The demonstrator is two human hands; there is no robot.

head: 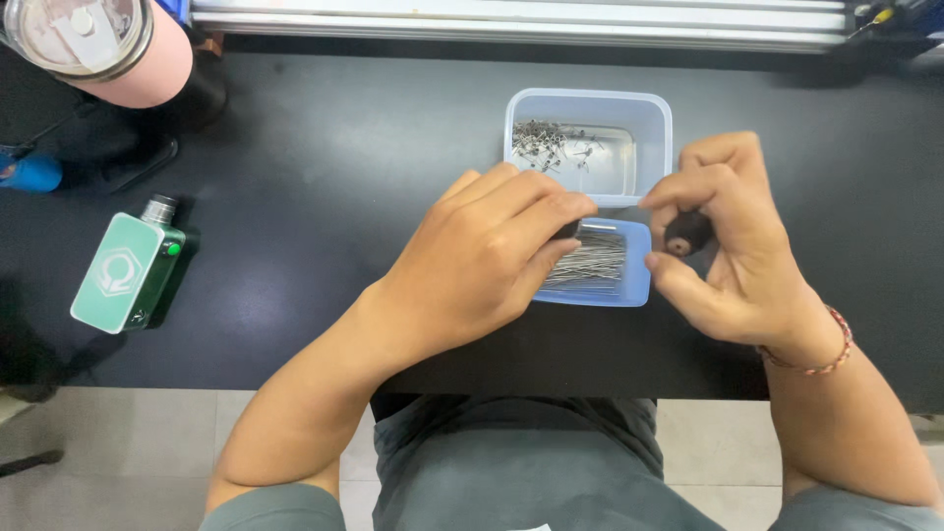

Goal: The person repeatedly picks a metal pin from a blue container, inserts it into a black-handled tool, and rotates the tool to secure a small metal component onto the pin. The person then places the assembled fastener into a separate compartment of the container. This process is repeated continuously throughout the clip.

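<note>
L hand (482, 261) over pin tray (634, 285), fingers pinched narrow, prob picking pin; can't tell if one's caught. R hand (733, 246) grips dark handle (687, 233) beside tray. Next needs fine aim: pin into handle tip. Tub (649, 118) behind; green device (126, 270), pink cup (108, 44) well left, nothing blocks.

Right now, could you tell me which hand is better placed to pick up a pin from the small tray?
Left hand: its fingertips hover over the pins; the right hand already grips a dark handle.
</note>
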